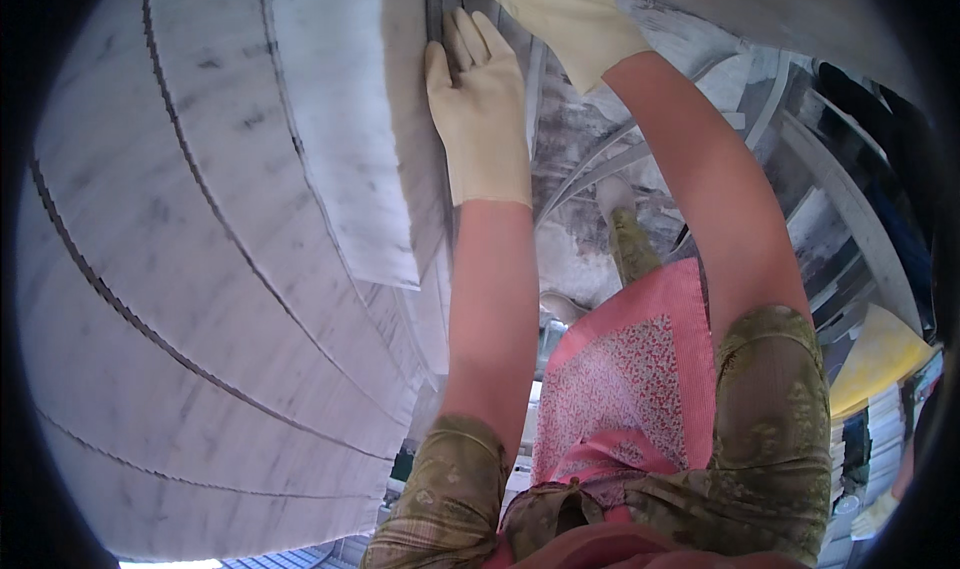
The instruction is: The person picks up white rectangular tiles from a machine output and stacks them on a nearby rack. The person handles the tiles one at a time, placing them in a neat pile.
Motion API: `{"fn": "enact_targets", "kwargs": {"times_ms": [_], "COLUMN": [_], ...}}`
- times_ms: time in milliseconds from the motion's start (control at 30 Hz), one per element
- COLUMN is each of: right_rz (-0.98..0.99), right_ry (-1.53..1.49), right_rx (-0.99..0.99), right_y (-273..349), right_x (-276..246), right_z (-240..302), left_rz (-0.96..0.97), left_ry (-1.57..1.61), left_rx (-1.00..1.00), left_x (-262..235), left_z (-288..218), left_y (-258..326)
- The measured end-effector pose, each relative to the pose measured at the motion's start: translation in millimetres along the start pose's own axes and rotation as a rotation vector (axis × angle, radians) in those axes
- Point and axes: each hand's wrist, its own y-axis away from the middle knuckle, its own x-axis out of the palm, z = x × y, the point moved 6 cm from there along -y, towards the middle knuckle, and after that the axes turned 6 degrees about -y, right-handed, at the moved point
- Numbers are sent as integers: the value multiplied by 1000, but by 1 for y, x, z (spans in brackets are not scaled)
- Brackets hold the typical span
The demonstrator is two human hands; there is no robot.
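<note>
My left hand (485,109), in a cream rubber glove, reaches up beside the edge of a stack of pale grey-veined stone-like slabs (200,199). Its fingers are extended and a little apart, with nothing seen in them. A lighter strip (345,119) lies on the slabs to its left, close to the thumb. Above it and to the right, my right hand (565,19) wears a matching glove and points left. Its fingers run to the picture's top edge, by a small white piece there, and I cannot tell whether they grip it.
Dusty, stained floor (580,259) with grey curved bars (600,164) lies to the right of the slabs. A yellow sheet-like thing (875,364) is at the right. Another person's gloved hand (875,517) shows at the lower right. My pink apron (630,389) hangs below.
</note>
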Motion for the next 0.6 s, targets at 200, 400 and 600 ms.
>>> {"fn": "enact_targets", "kwargs": {"times_ms": [200,400,600], "right_rz": [-45,72,107], "right_ry": [-21,-170,-209], "right_rx": [46,159,192], "right_y": [-1,-13,-11], "right_x": [13,7,11], "right_z": [-4,-6,-6], "left_rz": [51,-106,-136], "left_ry": [55,50,-11], "left_rx": [-53,36,105], "left_x": [12,3,6], "left_z": [-2,9,10], "left_y": [-2,-13,-13]}}
